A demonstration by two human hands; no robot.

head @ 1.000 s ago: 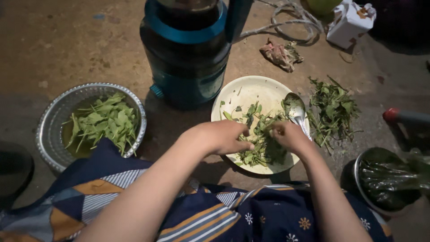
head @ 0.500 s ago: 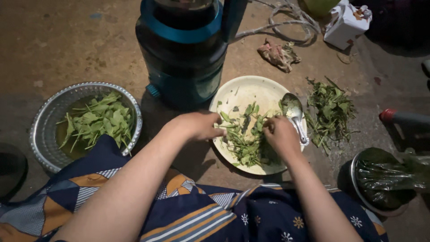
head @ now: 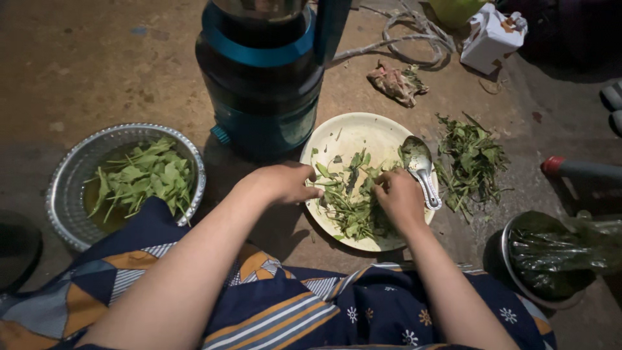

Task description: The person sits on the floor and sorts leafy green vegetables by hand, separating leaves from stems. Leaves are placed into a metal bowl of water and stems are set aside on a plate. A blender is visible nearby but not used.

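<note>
Head view – greens (head: 353,207) on the centre plate (head: 353,133) are pinched by the left hand (head: 285,183) and right hand (head: 398,198), fingers together.

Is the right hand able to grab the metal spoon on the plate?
Probably yes. The right hand rests on the greens in the cream plate, and the metal spoon lies right beside it on the plate's right side, with nothing between them.

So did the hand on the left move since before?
Yes. The left hand slid left, toward the plate's near-left rim and off the leaves in its middle. The camera also shifted slightly.
</note>
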